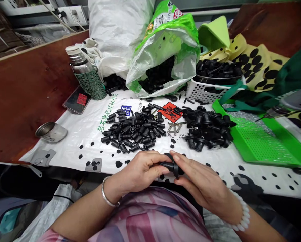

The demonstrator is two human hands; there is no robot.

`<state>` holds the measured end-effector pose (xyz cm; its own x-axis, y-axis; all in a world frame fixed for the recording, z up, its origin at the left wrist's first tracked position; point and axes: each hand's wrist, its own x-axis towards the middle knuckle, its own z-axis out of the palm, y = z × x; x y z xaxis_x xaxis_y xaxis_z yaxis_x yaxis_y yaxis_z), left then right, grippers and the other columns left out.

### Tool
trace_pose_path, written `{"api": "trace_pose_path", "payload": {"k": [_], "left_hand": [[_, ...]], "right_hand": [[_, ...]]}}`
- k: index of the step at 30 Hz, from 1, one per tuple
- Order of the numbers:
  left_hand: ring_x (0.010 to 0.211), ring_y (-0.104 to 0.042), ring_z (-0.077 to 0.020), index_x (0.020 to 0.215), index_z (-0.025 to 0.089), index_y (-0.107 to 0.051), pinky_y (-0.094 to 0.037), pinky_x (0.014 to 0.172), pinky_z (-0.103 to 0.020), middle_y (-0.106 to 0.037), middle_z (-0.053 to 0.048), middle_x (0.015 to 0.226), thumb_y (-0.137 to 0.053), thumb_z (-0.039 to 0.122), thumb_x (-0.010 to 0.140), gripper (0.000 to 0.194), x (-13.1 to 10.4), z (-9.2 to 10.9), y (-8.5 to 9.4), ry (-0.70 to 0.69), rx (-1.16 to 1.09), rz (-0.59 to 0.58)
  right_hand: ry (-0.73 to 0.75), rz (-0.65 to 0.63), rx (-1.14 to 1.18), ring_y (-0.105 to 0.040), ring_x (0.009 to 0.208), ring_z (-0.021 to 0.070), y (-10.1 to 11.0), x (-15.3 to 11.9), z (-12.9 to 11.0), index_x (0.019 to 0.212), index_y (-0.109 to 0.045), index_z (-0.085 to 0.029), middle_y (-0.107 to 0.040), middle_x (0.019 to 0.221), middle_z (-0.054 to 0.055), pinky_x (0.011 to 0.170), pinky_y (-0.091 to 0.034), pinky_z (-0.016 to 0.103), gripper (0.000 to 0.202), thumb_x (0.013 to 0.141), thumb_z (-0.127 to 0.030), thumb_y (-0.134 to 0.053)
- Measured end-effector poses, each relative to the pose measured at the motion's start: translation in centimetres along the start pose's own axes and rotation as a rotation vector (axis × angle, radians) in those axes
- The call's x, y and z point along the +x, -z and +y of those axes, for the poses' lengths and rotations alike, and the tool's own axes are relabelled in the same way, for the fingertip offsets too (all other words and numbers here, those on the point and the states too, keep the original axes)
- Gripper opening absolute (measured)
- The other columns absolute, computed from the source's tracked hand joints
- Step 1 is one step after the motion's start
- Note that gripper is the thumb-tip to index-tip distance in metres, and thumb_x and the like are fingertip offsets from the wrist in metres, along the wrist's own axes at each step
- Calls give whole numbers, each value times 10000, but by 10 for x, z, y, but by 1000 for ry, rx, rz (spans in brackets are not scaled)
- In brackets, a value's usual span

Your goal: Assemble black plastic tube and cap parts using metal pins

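My left hand (144,169), with a silver bangle on its wrist, pinches the narrow end of a black plastic part (172,165) between thumb and fingers. From the other side my right hand (203,179), wearing a white bead bracelet, holds the wide round end. Both hands are together over the table's front edge. Beyond them lies a heap of small black ribbed cylinders (137,129). A second heap of larger black parts (207,126) is to its right. Small metal strips (176,128) lie between the heaps, near a red diamond label (171,112).
A green tray (258,134) with small metal pieces is at the right, beneath a power tool (295,101). Behind stand an open green bag (163,43) and a white basket (211,91). A metal cup (52,131), phone (77,101) and thermos (86,75) are left.
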<state>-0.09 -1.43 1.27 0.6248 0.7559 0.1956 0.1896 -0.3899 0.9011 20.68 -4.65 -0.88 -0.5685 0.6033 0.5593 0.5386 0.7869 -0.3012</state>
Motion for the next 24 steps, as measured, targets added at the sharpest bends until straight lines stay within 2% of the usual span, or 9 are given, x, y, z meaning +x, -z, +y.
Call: {"api": "trace_pose_path", "payload": {"k": [4, 9, 12, 15, 17, 20, 22, 24], "left_hand": [[721, -610, -129, 992, 139, -662, -475, 682, -217, -673, -41, 823, -522, 161, 874, 185, 1, -1, -2, -20, 47, -13], [806, -608, -174, 1066, 108, -616, -495, 739, -274, -669, -97, 890, -500, 190, 886, 229, -3, -10, -13, -151, 336, 58], [827, -615, -181, 1085, 94, -597, -511, 751, -287, -673, -117, 915, -469, 188, 899, 244, -2, -13, -19, -220, 385, 123], [845, -623, -180, 1082, 123, -601, -513, 766, -295, -682, -106, 935, -483, 209, 897, 236, 3, -13, -20, -208, 314, 155], [852, -628, -176, 1065, 137, -617, -508, 771, -287, -685, -95, 943, -508, 218, 886, 225, 8, -12, -18, -174, 227, 171], [774, -631, -159, 1035, 129, -643, -506, 717, -259, -685, -76, 881, -538, 216, 865, 218, 11, -9, -13, -82, 109, 175], [729, -628, -148, 1030, 139, -652, -507, 684, -246, -682, -55, 848, -541, 214, 860, 216, 10, -8, -10, -6, 26, 144], [735, -629, -146, 1034, 155, -652, -507, 689, -244, -681, -44, 855, -534, 213, 863, 215, 9, -7, -10, 33, -19, 115]], "right_hand": [[9, 15, -15, -580, 1136, 220, 1, -1, 1, 1407, -313, -108, -583, 1243, 191, 896, -542, 337, 569, 885, -197, -523], [-53, 47, -22, -651, 1012, 219, -3, -3, 1, 1291, -464, -77, -661, 1117, 181, 842, -556, 305, 425, 904, -250, -494], [-148, 89, -25, -700, 829, 191, -4, 3, 0, 1158, -562, -111, -719, 953, 132, 705, -573, 261, 317, 930, -296, -443], [-246, 81, -36, -686, 641, 163, 1, 11, 0, 992, -635, -160, -721, 756, 67, 564, -545, 240, 279, 942, -308, -404], [-245, 76, -77, -686, 672, 188, 7, 14, 2, 1058, -623, -143, -720, 813, 97, 585, -549, 278, 342, 940, -363, -387], [-103, 56, -131, -654, 951, 274, 14, 13, 6, 1324, -427, -87, -620, 1162, 213, 760, -551, 392, 547, 895, -424, -463], [7, 9, -155, -594, 1083, 289, 16, 12, 9, 1372, -367, -120, -539, 1283, 214, 836, -527, 425, 563, 868, -299, -540], [45, -5, -166, -597, 1084, 270, 15, 11, 10, 1347, -410, -158, -585, 1240, 176, 844, -528, 412, 509, 858, -203, -545]]}}
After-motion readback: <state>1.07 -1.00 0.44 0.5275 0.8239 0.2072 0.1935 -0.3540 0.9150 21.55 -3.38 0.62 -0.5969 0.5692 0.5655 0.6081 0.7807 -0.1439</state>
